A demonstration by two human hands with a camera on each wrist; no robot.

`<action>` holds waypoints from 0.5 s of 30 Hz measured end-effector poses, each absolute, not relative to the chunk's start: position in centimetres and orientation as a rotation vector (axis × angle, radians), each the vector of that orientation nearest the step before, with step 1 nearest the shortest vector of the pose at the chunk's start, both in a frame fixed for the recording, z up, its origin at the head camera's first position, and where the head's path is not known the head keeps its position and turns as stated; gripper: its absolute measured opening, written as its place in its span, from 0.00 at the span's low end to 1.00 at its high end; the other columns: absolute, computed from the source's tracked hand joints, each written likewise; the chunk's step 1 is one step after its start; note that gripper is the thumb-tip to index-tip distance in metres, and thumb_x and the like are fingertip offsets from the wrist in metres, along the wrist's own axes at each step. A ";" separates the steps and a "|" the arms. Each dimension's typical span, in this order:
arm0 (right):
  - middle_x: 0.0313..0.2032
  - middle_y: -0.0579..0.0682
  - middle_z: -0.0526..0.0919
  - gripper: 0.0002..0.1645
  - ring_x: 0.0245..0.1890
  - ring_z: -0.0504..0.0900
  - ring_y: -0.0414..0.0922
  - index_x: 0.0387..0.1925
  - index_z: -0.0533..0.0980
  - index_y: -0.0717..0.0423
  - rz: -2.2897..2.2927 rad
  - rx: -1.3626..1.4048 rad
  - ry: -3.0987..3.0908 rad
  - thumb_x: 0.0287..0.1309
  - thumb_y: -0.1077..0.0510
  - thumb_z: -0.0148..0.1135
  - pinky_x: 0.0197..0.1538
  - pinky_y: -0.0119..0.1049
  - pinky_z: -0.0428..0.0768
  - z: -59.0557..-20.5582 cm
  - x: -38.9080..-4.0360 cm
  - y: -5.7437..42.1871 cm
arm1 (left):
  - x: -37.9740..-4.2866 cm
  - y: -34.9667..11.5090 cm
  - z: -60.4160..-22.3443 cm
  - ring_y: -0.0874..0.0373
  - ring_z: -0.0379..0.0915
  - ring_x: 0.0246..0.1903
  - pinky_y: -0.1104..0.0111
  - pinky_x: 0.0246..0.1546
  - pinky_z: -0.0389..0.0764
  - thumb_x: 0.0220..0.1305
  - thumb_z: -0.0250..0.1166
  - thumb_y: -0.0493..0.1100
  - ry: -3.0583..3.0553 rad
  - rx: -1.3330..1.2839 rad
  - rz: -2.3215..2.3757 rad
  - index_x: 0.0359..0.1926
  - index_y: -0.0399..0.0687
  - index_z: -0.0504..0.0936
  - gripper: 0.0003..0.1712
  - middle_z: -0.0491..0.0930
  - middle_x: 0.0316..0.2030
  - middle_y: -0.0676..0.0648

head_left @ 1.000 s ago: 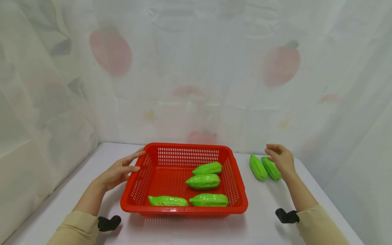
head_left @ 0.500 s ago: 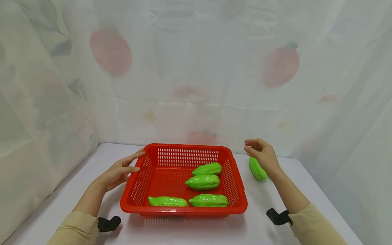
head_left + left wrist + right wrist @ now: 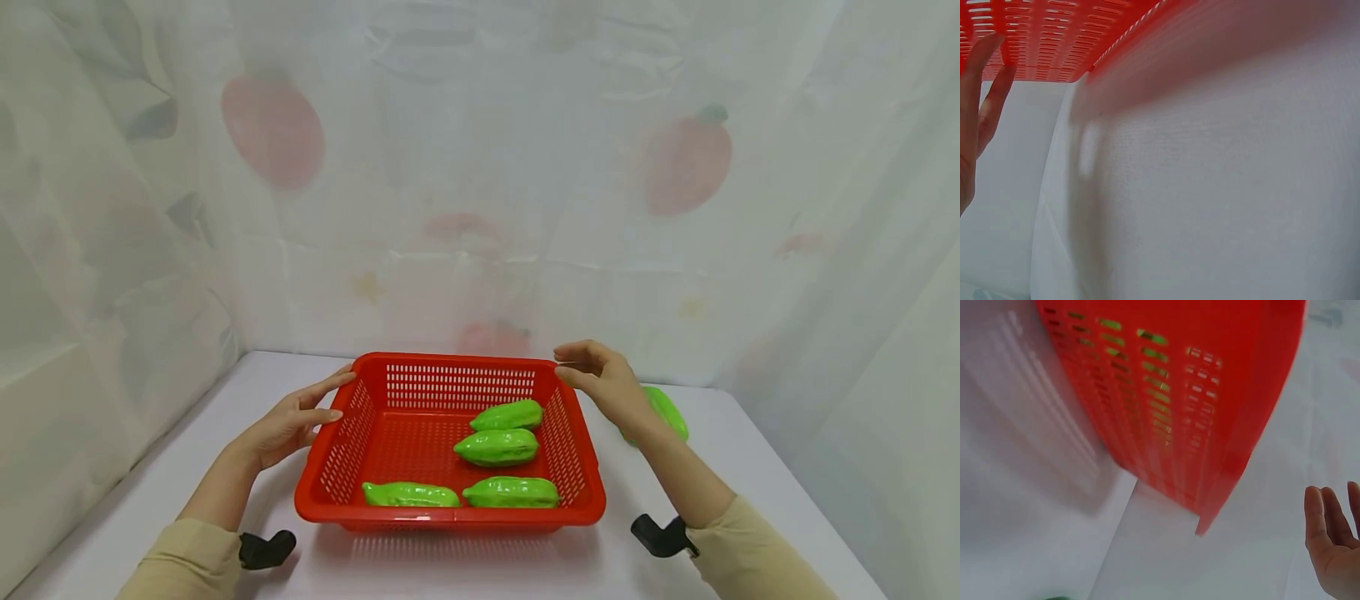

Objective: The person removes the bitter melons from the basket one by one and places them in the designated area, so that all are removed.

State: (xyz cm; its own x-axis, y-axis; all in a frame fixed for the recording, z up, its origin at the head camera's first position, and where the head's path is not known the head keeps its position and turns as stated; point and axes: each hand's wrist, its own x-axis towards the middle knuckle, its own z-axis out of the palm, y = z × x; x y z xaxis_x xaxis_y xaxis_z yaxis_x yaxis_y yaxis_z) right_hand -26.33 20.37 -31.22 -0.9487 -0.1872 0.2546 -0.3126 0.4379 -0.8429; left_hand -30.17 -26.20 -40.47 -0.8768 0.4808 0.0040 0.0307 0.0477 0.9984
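Note:
A red perforated plastic basket [image 3: 450, 515] stands in the middle of the table, with several glossy green ribbed fruits [image 3: 497, 447] lying in it. My left hand [image 3: 288, 425] rests its extended fingers and thumb on the basket's left side. In the left wrist view, fingertips [image 3: 999, 78] touch the slotted wall. My right hand [image 3: 603, 383] hovers over the basket's back right corner, its fingers softly bent and nothing between them. From the right wrist, that hand [image 3: 1332, 550] appears apart from the red wall [image 3: 1235, 419]. Two more green fruits [image 3: 666, 410] lie behind my right forearm, one mostly hidden.
White cloth covers the table [image 3: 738, 492], and a fruit-printed curtain [image 3: 480, 167] hangs close behind and at both sides. Both wrists carry black mounts [image 3: 268, 550] below the hands.
The right hand has moved left from over the loose green fruits to the basket's back right corner, carrying nothing. The left hand and the basket have stayed in place.

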 end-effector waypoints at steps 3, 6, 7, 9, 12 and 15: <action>0.56 0.62 0.80 0.22 0.52 0.81 0.49 0.57 0.75 0.58 1.549 0.515 -2.559 0.64 0.54 0.62 0.55 0.33 0.81 -31.3 -26.1 19.5 | -30.2 -26.2 -40.4 0.65 0.78 0.54 0.63 0.48 0.87 0.72 0.54 0.39 2.003 0.517 1.891 0.78 0.52 0.50 0.38 0.31 0.80 0.46; 0.54 0.59 0.82 0.21 0.50 0.81 0.45 0.56 0.76 0.58 1.561 0.576 -2.550 0.63 0.54 0.64 0.53 0.33 0.81 -31.3 -25.7 18.5 | -30.2 -26.1 -40.4 0.65 0.78 0.54 0.64 0.48 0.87 0.72 0.55 0.39 2.002 0.517 1.890 0.78 0.52 0.50 0.38 0.31 0.80 0.46; 0.53 0.57 0.82 0.21 0.50 0.81 0.44 0.55 0.77 0.58 1.567 0.591 -2.551 0.63 0.54 0.64 0.53 0.33 0.81 -31.3 -25.5 18.2 | -30.2 -26.1 -40.4 0.65 0.78 0.54 0.64 0.48 0.87 0.72 0.55 0.39 2.000 0.515 1.891 0.78 0.52 0.50 0.38 0.31 0.80 0.47; 0.51 0.54 0.83 0.20 0.49 0.80 0.43 0.54 0.77 0.56 1.584 0.607 -2.558 0.63 0.54 0.64 0.53 0.33 0.80 -31.4 -25.1 17.5 | -30.2 -26.1 -40.4 0.65 0.78 0.54 0.63 0.48 0.87 0.72 0.55 0.39 2.001 0.515 1.891 0.78 0.52 0.50 0.38 0.31 0.80 0.46; 0.51 0.53 0.82 0.19 0.49 0.80 0.43 0.54 0.77 0.54 1.620 0.651 -2.571 0.62 0.55 0.64 0.53 0.35 0.80 -31.6 -24.7 16.5 | -30.2 -26.2 -40.5 0.65 0.78 0.53 0.63 0.47 0.87 0.72 0.54 0.39 2.005 0.509 1.891 0.78 0.53 0.50 0.38 0.31 0.80 0.46; 0.51 0.52 0.83 0.18 0.50 0.81 0.44 0.53 0.78 0.51 1.637 0.672 -2.596 0.62 0.55 0.65 0.53 0.35 0.81 -31.7 -24.2 15.4 | -30.2 -26.2 -40.5 0.65 0.78 0.53 0.63 0.47 0.87 0.72 0.55 0.39 2.010 0.511 1.889 0.78 0.53 0.50 0.38 0.32 0.80 0.46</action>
State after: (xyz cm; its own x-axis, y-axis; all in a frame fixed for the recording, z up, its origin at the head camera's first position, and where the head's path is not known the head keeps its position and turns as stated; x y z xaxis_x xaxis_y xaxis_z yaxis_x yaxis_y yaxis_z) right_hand -24.22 15.38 -31.68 -0.9086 -0.3534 0.2227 -0.3533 0.3654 -0.8612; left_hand -30.17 -26.19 -40.46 -0.8795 0.4760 0.0016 0.0310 0.0539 0.9981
